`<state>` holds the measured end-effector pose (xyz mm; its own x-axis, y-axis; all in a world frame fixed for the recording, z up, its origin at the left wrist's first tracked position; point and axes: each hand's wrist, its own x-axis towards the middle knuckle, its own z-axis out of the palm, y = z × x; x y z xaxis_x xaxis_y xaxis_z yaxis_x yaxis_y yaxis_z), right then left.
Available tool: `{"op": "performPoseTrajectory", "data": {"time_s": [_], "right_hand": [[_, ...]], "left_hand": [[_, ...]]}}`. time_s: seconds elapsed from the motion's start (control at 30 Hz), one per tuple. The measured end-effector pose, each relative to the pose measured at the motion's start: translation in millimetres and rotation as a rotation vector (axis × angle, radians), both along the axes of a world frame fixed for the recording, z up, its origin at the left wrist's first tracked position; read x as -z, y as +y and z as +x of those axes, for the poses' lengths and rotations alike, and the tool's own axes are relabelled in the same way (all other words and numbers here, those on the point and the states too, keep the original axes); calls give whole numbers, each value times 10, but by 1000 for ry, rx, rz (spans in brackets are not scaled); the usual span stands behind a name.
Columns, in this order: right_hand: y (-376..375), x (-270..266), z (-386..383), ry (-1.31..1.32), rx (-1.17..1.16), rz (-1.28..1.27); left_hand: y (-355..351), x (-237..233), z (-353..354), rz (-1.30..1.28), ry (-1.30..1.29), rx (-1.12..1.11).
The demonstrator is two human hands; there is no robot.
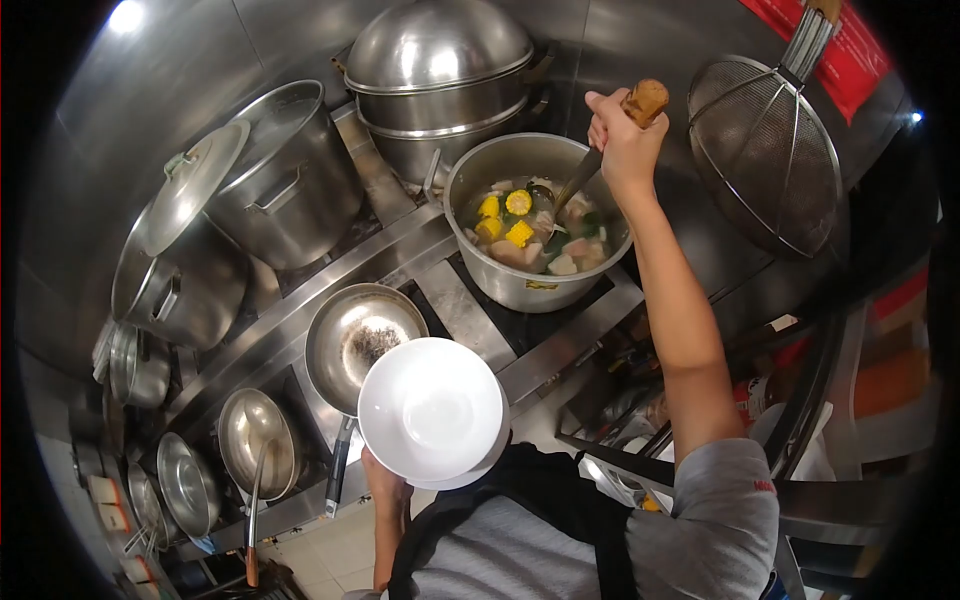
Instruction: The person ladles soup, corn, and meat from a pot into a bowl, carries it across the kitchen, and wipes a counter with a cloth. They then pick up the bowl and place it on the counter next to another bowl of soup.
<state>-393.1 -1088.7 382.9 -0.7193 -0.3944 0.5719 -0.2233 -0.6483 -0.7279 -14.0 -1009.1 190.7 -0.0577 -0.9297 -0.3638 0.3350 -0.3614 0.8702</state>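
My right hand (pixel 628 140) is wrapped round the wooden handle of a ladle (pixel 578 178). The ladle's lower end dips into the soup, so its bowl is mostly hidden. This soup fills much of a large metal pot (pixel 530 284) on the stove, with corn pieces (pixel 519 203), pale chunks and dark green bits in it. Low in front of me, my left hand (pixel 386 485) grips a white bowl (pixel 432 408) from its underside and edge. The bowl's inside looks bare, and a second white rim shows just beneath it. Most of the left fingers are behind the bowl.
A frying pan (pixel 366 335) sits on the stove behind the white bowl. Tall stockpots (pixel 290 195) and a domed steamer (pixel 440 60) stand along the back. Smaller pans (pixel 188 485) line the left. At the right hangs a large mesh strainer (pixel 765 150).
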Motion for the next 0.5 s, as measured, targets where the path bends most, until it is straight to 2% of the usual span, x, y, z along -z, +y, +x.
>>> {"op": "performPoseTrajectory", "data": {"time_s": [0.07,0.13,0.2,0.27,0.37,0.4,0.5], "right_hand": [[64,37,0,190,-164,91],[102,55,86,247,-210,139],[115,80,130,489,-376,216],[126,64,188,535,-405,228],[31,108,167,242,-23,128],[46,14,54,7,95,56],[142,-40,-55,-252,206,-64]], "left_hand": [[-14,15,1,-18,7,-3],[-37,69,36,-26,-4,22],[-31,45,21,-37,-15,50],[-20,-68,-58,-51,42,47],[-23,-47,-65,-35,67,49],[-10,-21,-55,-32,68,46],[-32,92,-14,-40,48,68]]}}
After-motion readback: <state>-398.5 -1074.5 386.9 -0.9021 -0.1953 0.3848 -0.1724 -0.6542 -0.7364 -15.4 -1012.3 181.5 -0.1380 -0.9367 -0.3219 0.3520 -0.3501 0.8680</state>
